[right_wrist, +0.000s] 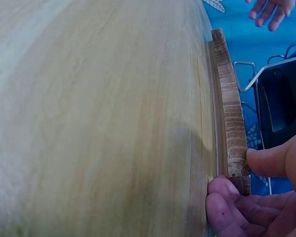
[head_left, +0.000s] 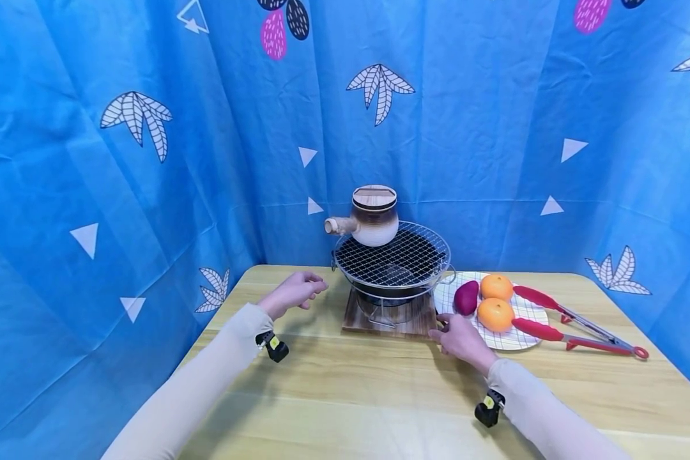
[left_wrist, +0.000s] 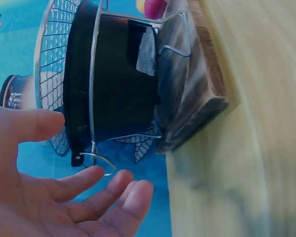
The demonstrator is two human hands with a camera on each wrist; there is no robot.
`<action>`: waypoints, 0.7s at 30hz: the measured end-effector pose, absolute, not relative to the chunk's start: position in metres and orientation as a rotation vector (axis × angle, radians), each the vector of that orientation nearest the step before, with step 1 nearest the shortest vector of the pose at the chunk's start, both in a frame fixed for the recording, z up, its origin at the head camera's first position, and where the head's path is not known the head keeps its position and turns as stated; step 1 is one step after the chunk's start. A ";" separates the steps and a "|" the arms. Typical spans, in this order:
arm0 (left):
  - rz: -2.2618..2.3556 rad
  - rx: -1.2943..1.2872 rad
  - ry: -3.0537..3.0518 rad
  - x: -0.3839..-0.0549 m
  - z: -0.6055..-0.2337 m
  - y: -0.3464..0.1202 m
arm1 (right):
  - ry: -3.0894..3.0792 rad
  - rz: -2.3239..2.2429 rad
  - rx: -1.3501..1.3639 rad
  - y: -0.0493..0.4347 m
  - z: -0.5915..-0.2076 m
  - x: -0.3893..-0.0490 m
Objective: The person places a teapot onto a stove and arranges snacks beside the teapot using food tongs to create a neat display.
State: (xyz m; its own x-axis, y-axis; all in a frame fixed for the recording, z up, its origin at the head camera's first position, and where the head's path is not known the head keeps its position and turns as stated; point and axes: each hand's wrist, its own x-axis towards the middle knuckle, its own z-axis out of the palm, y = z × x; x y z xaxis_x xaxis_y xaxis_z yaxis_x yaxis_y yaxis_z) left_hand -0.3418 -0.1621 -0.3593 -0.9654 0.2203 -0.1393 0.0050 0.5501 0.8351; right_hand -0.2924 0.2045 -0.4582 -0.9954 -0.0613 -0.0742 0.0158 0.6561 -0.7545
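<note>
A small round grill stove (left_wrist: pixel 121 79) with a wire grate (head_left: pixel 391 255) stands on a brown wooden board (head_left: pixel 353 313) on the table. On the grate sits a clay pot (head_left: pixel 375 220) with a wooden lid and a side handle pointing left. My right hand (head_left: pixel 462 338) grips the board's near right corner, its thumb (right_wrist: pixel 269 160) on top and fingertips (right_wrist: pixel 219 207) at the lower edge. Left of the stove, my left hand (head_left: pixel 293 294) hovers above the table with nothing in it. Its relaxed fingers (left_wrist: pixel 101 197) are near the stove's wire side ring (left_wrist: pixel 106 165).
Right of the stove lies a white checked plate (head_left: pixel 517 342) with two oranges (head_left: pixel 496 315) and a purple fruit or vegetable (head_left: pixel 466 298). Red-tipped tongs (head_left: pixel 600 332) rest on its right side, extending over the table (head_left: pixel 345 409). A blue patterned curtain (head_left: pixel 466 160) surrounds the table.
</note>
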 end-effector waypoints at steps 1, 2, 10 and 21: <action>1.379 0.180 2.560 -0.342 -0.361 -0.162 | 2.773 -1.267 -0.041 0.205 -0.458 -0.292; 1.375 0.181 2.564 -0.342 -0.363 -0.162 | 2.774 -1.268 -0.045 0.205 -0.458 -0.292; 1.377 0.163 2.546 -0.337 -0.378 -0.161 | 2.787 -1.264 -0.065 0.206 -0.458 -0.292; 1.373 0.188 2.518 -0.334 -0.402 -0.156 | 2.766 -1.271 -0.046 0.205 -0.458 -0.293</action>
State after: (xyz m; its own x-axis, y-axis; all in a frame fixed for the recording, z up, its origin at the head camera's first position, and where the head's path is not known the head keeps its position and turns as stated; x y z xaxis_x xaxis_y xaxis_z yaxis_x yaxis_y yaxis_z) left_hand -0.3343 -0.1556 -0.4021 -0.9560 0.2389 -0.1704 -0.0138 0.5434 0.8393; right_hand -0.2926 0.2048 -0.4577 -0.9948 -0.0678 -0.0759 0.0135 0.6515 -0.7585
